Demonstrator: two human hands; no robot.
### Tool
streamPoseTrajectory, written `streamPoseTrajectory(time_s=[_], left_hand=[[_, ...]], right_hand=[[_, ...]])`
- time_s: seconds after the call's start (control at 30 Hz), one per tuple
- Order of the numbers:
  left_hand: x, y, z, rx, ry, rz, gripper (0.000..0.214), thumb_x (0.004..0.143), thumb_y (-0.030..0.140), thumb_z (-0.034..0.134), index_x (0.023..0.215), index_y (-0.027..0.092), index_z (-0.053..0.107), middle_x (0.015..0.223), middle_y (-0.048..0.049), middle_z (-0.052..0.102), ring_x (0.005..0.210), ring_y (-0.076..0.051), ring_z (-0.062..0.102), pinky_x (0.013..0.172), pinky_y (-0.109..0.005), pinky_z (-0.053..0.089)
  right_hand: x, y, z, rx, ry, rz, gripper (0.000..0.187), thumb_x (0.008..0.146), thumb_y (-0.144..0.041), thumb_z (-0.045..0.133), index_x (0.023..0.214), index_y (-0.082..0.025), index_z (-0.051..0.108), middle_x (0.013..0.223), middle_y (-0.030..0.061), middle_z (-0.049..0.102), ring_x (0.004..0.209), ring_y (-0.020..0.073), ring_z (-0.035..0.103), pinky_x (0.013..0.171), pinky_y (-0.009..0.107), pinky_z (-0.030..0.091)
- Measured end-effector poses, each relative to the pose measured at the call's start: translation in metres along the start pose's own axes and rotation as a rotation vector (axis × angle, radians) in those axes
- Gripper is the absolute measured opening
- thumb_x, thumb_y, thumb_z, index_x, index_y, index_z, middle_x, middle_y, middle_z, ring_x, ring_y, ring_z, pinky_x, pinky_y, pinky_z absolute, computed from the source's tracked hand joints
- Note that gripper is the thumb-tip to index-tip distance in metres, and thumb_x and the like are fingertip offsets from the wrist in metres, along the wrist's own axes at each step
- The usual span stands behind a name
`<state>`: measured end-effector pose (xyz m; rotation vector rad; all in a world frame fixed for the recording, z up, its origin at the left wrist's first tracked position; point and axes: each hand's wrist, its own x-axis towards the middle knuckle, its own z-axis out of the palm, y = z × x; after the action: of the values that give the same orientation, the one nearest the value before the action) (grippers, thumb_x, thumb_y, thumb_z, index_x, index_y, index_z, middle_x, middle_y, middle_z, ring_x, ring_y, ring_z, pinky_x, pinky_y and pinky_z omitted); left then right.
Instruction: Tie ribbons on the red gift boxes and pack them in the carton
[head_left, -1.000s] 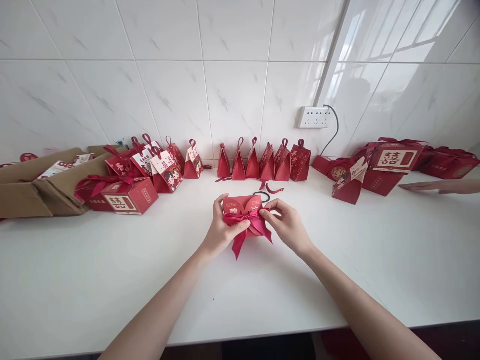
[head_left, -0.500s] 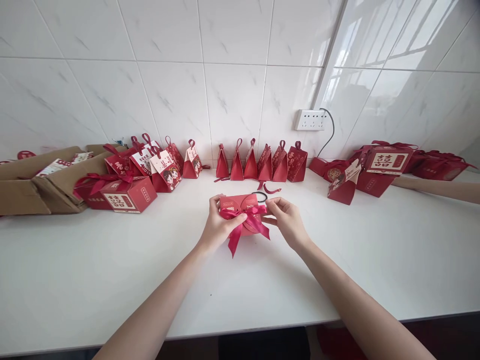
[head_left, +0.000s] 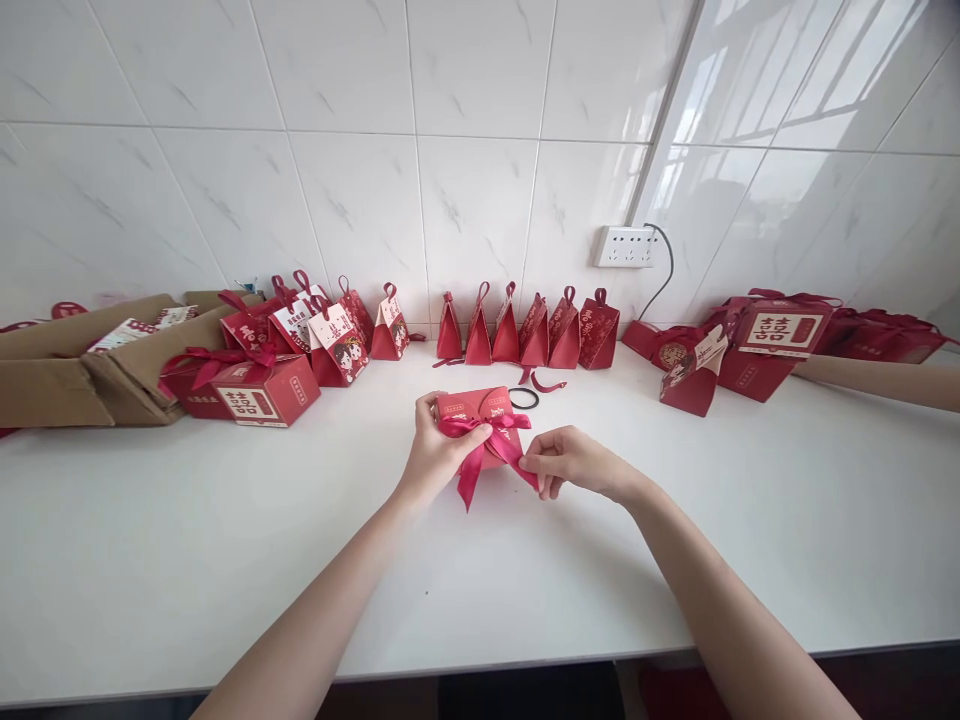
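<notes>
In the middle of the white table (head_left: 300, 560) is a small red gift box (head_left: 457, 408), tilted toward me, with a dark pink satin ribbon (head_left: 472, 478) tied in a bow across its front. My left hand (head_left: 442, 445) grips the box at its left side, the thumb pressing on the bow's knot. At the lower right, my right hand (head_left: 566, 462) pinches the right tail of the ribbon between thumb and fingers. A black hair tie (head_left: 525, 398) lies just behind the box.
Several triangular red boxes (head_left: 533, 335) line the tiled wall. At left are a cardboard carton (head_left: 52, 390) and a ribboned red box (head_left: 281, 392). More boxes (head_left: 772, 340) are stacked at right, near another person's forearm (head_left: 885, 383). A power strip (head_left: 624, 247) is on the wall.
My right hand has moved down from beside the bow's right loop and now pinches the right ribbon tail. My left hand keeps its hold on the box.
</notes>
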<state>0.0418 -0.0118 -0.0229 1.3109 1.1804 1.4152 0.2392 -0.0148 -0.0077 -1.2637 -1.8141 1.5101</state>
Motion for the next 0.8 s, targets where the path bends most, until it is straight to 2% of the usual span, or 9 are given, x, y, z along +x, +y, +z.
streamPoseTrajectory(time_s=[0.13, 0.23, 0.27, 0.33, 0.43, 0.53, 0.63, 0.7, 0.8], left_hand=[[0.001, -0.001, 0.000, -0.024, 0.002, -0.007, 0.059, 0.063, 0.032, 0.078, 0.105, 0.023, 0.036, 0.099, -0.0013, 0.057, 0.093, -0.018, 0.062, 0.081, -0.033, 0.051], [0.002, -0.003, -0.002, -0.036, -0.018, -0.010, 0.060, 0.063, 0.034, 0.078, 0.105, 0.023, 0.037, 0.098, -0.0007, 0.057, 0.091, -0.018, 0.063, 0.079, -0.033, 0.052], [0.002, -0.003, -0.002, -0.032, -0.025, -0.003, 0.060, 0.063, 0.034, 0.078, 0.105, 0.024, 0.037, 0.097, -0.0005, 0.057, 0.090, -0.018, 0.063, 0.079, -0.033, 0.052], [0.002, -0.003, -0.002, -0.017, -0.047, 0.009, 0.059, 0.063, 0.034, 0.078, 0.105, 0.024, 0.038, 0.098, -0.0003, 0.058, 0.091, -0.018, 0.063, 0.081, -0.033, 0.051], [0.000, -0.003, -0.001, -0.008, -0.140, -0.003, 0.058, 0.065, 0.035, 0.077, 0.107, 0.025, 0.038, 0.100, -0.0007, 0.059, 0.091, -0.018, 0.064, 0.083, -0.034, 0.051], [-0.002, -0.004, -0.004, -0.003, -0.245, -0.015, 0.066, 0.067, 0.037, 0.076, 0.117, 0.027, 0.035, 0.105, -0.0027, 0.060, 0.095, -0.020, 0.064, 0.085, -0.037, 0.051], [-0.001, -0.003, -0.012, 0.079, -0.257, 0.078, 0.070, 0.067, 0.038, 0.075, 0.127, 0.030, 0.038, 0.128, -0.0079, 0.051, 0.121, -0.027, 0.050, 0.095, -0.041, 0.045], [0.001, 0.000, -0.019, 0.161, -0.246, 0.197, 0.050, 0.072, 0.038, 0.070, 0.117, 0.030, 0.052, 0.142, -0.0071, 0.039, 0.133, -0.029, 0.036, 0.102, -0.043, 0.039], [0.003, 0.007, -0.028, 0.280, -0.255, 0.343, 0.017, 0.079, 0.036, 0.061, 0.090, 0.025, 0.065, 0.140, -0.0072, 0.042, 0.130, -0.028, 0.040, 0.105, -0.044, 0.034]], right_hand=[[-0.003, 0.007, -0.009, -0.233, -0.087, 0.126, 0.017, 0.070, -0.028, 0.067, 0.056, -0.018, 0.062, 0.060, 0.0043, 0.066, 0.053, 0.0161, 0.061, 0.052, 0.030, 0.049], [0.001, 0.017, -0.015, -0.386, 0.146, 0.154, 0.016, 0.070, -0.034, 0.067, 0.068, -0.019, 0.063, 0.065, 0.0071, 0.065, 0.057, 0.0202, 0.061, 0.052, 0.035, 0.050], [0.003, 0.019, -0.015, -0.393, 0.241, 0.095, 0.023, 0.069, -0.037, 0.069, 0.083, -0.019, 0.064, 0.077, 0.0092, 0.067, 0.067, 0.0232, 0.063, 0.057, 0.037, 0.052], [0.008, 0.023, -0.011, -0.372, 0.322, -0.110, 0.064, 0.064, -0.036, 0.075, 0.122, -0.024, 0.050, 0.116, 0.0133, 0.059, 0.100, 0.0290, 0.061, 0.074, 0.043, 0.054], [0.014, 0.025, -0.001, -0.309, 0.205, -0.444, 0.100, 0.062, -0.026, 0.075, 0.143, -0.030, 0.016, 0.145, 0.0132, 0.032, 0.131, 0.0309, 0.038, 0.098, 0.049, 0.044], [0.018, 0.025, 0.006, -0.267, 0.148, -0.593, 0.094, 0.067, -0.021, 0.071, 0.142, -0.029, 0.014, 0.143, 0.0142, 0.033, 0.132, 0.0303, 0.037, 0.103, 0.051, 0.038], [0.017, 0.023, 0.004, -0.233, 0.158, -0.618, 0.086, 0.065, -0.019, 0.073, 0.135, -0.026, 0.023, 0.139, 0.0150, 0.038, 0.128, 0.0302, 0.042, 0.101, 0.049, 0.041], [0.015, 0.022, 0.002, -0.214, 0.155, -0.591, 0.084, 0.064, -0.018, 0.073, 0.132, -0.026, 0.024, 0.134, 0.0154, 0.042, 0.125, 0.0301, 0.045, 0.098, 0.048, 0.043], [0.012, 0.020, 0.001, -0.208, 0.144, -0.535, 0.086, 0.065, -0.020, 0.073, 0.132, -0.026, 0.020, 0.128, 0.0153, 0.049, 0.121, 0.0301, 0.050, 0.095, 0.050, 0.044]])
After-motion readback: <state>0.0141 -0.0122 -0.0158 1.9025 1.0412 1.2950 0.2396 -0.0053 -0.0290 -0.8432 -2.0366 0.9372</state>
